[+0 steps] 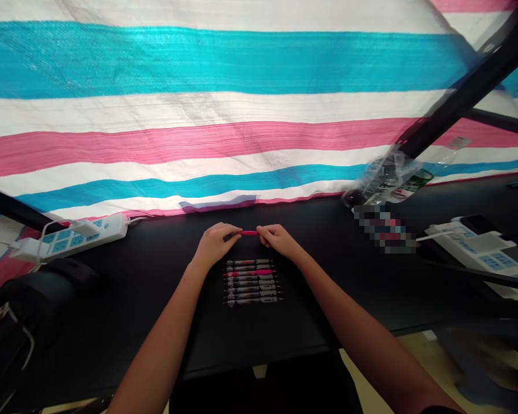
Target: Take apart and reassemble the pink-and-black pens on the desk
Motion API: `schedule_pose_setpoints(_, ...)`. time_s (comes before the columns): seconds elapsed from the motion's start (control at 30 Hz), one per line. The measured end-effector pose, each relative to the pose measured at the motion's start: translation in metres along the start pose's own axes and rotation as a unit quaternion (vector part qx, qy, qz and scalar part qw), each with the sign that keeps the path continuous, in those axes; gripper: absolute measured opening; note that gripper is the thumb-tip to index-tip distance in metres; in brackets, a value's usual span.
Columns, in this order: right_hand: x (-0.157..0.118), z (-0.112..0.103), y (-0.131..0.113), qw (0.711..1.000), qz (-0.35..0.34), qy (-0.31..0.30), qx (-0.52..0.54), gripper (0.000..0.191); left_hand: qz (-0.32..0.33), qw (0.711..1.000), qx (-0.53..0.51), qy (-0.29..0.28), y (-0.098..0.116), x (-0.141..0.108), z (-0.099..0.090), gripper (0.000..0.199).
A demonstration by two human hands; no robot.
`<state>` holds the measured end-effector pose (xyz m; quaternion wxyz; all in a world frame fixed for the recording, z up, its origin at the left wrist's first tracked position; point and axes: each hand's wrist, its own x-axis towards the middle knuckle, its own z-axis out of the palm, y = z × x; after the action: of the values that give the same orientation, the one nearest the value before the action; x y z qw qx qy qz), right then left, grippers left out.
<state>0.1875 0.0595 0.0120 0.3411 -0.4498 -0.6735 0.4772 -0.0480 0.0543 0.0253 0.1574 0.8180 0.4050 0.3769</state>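
A red pen [248, 233] lies crosswise between my two hands, just above the black table [155, 299]. My left hand [216, 242] pinches its left end, and my right hand [274, 238] grips its right end. Below them, nearer to me, several pens [251, 291] lie side by side in a column, most of them clear and grey with dark tips. One red pen [247, 273] lies among them, near the column's far end.
A white power strip [82, 237] with plugs is at the left, beside a black bag-like object [56, 293]. Clear plastic packaging [388, 178] and a blurred-out item stand back right, with another power strip [486, 259] farther right. Striped sheeting [224, 138] hangs behind.
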Motion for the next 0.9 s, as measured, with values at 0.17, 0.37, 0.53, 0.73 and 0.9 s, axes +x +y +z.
schedule_pose_setpoints(0.17,0.001,0.003,0.0,0.994,0.055,-0.001,0.093,0.066,0.036,0.998,-0.005,0.056,0.004,0.003,-0.003,0.008)
schedule_pose_setpoints(0.37,-0.002,0.006,-0.005,0.96,0.075,-0.029,0.27,0.059,-0.054,0.985,-0.108,0.126,0.017,0.003,-0.003,0.014)
schedule_pose_setpoints(0.53,-0.002,0.015,-0.008,0.966,0.058,0.002,0.251,0.057,-0.215,0.857,-0.389,0.261,0.015,0.01,0.007,0.036)
schedule_pose_setpoints(0.73,-0.001,0.023,-0.004,0.993,0.038,0.016,0.115,0.056,-0.305,0.69,-0.632,0.177,0.026,0.009,0.015,0.042)
schedule_pose_setpoints(0.9,-0.001,0.021,-0.001,0.997,-0.047,0.038,-0.046,0.044,-0.265,0.628,-0.687,0.251,0.032,0.007,0.009,0.048)
